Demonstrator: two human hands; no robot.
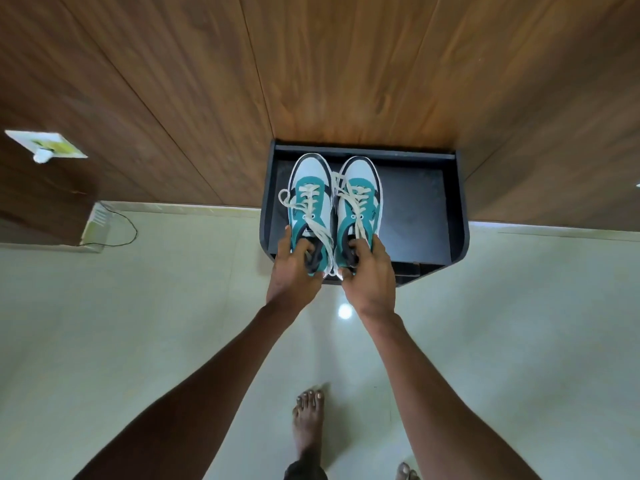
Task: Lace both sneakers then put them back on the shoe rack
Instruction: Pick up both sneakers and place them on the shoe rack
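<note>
The left hand [294, 265] holds the left sneaker [309, 206] by its heel opening, the right hand [367, 271] the right sneaker [358, 206], both over the shoe rack [433, 209]. The loose laces [323, 233] could catch under a sole.

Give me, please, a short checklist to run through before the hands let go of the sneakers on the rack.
1. Both sneakers laced: ok; laces cross both.
2. Left hand grips left sneaker at the heel: ok.
3. Right hand grips right sneaker at the heel: ok.
4. Sneakers over the rack, toes to the wall: ok.
5. Soles resting on the shelf: cannot tell.
6. Lace ends tucked: not ok; they hang loose.
</note>
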